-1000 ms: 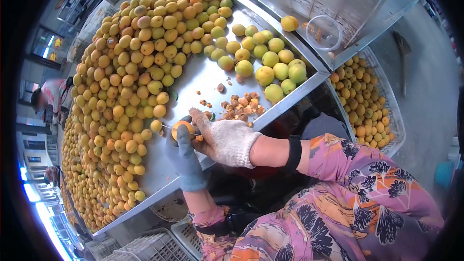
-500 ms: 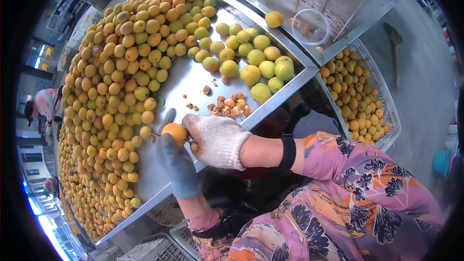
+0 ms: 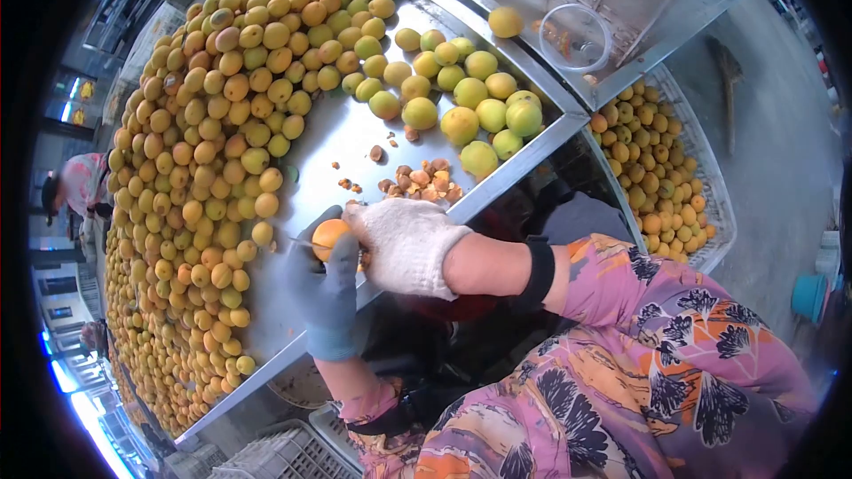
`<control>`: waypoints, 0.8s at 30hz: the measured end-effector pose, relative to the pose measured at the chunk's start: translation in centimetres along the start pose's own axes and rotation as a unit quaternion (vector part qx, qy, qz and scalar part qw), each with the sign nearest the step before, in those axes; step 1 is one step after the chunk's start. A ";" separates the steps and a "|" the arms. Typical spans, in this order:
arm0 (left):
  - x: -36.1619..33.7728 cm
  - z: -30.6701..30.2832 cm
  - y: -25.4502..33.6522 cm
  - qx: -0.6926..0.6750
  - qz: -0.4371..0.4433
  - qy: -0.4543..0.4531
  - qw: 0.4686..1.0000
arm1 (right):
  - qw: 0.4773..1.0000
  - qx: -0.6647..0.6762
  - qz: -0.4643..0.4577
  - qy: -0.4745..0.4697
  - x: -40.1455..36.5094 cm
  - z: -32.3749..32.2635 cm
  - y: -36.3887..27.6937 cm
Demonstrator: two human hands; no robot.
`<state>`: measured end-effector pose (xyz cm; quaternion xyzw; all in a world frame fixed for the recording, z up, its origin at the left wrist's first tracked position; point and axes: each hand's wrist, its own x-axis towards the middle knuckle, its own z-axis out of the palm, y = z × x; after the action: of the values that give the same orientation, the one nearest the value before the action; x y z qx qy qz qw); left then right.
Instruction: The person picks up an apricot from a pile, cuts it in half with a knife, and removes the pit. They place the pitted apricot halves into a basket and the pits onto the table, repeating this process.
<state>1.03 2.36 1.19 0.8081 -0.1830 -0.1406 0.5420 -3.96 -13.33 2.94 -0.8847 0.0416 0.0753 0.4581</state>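
Observation:
An orange fruit (image 3: 331, 239) sits in the grasp of my left hand (image 3: 327, 293), which wears a grey glove with its fingers closed around the fruit. Touching its right side is my right hand (image 3: 410, 247), in a whitish knitted glove with the fingers curled. A thin dark line crosses by the fruit; what my right hand grips is hidden. Both hands are over the near edge of the metal table (image 3: 311, 173). Brown and orange scraps (image 3: 422, 182) lie just beyond my right hand. Yellow-green fruits (image 3: 470, 111) are grouped in the table's corner.
A large heap of fruit (image 3: 213, 160) covers the table's left side. At the right stands a crate of fruit (image 3: 652, 177), below a clear plastic tub (image 3: 575, 38). Another person (image 3: 80, 182) is at the far left. An empty-looking crate (image 3: 288, 454) is at the bottom.
The fruit and my left hand have shifted slightly, and the left fingers now cover more of the fruit. My right hand stays beside it. The whole view has moved a little.

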 end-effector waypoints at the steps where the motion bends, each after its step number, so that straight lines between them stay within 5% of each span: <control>1: -0.2 0.3 0.2 -0.024 0.007 -0.002 1.000 | 1.000 0.003 -0.003 -0.003 0.1 0.2 0.3; 8: -0.7 0.4 0.0 -0.037 0.044 -0.021 0.998 | 0.995 0.035 -0.067 -0.060 1.2 1.2 1.7; 13: -1.1 1.1 0.3 -0.107 0.065 -0.006 0.992 | 0.989 0.052 -0.027 -0.133 2.0 -0.1 2.0; 15: -0.9 0.5 -0.6 -0.117 0.028 -0.009 0.993 | 0.993 0.053 -0.039 -0.096 2.1 0.2 2.2; 16: -0.5 0.4 -0.8 -0.018 0.128 -0.008 0.992 | 0.994 0.050 -0.051 -0.079 2.0 0.1 2.1; 17: -0.5 0.2 -2.0 -0.017 0.128 -0.007 0.992 | 0.994 0.051 -0.054 -0.080 1.7 0.0 1.8; 19: -0.7 -0.4 -4.3 0.194 0.289 0.060 0.935 | 0.998 -0.053 0.025 0.014 1.1 -0.6 0.7; 22: 0.0 -0.3 -3.6 0.054 0.246 -0.009 0.968 | 0.999 -0.031 0.005 0.025 0.7 -0.7 0.3; 24: 0.2 -0.4 -5.1 0.104 0.244 -0.002 0.964 | 0.996 0.024 -0.061 0.058 0.8 0.0 0.8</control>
<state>2.14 4.38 -3.42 0.7905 -0.3896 0.0142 0.4724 -3.25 -13.78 2.19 -0.8771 0.0158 -0.0053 0.4801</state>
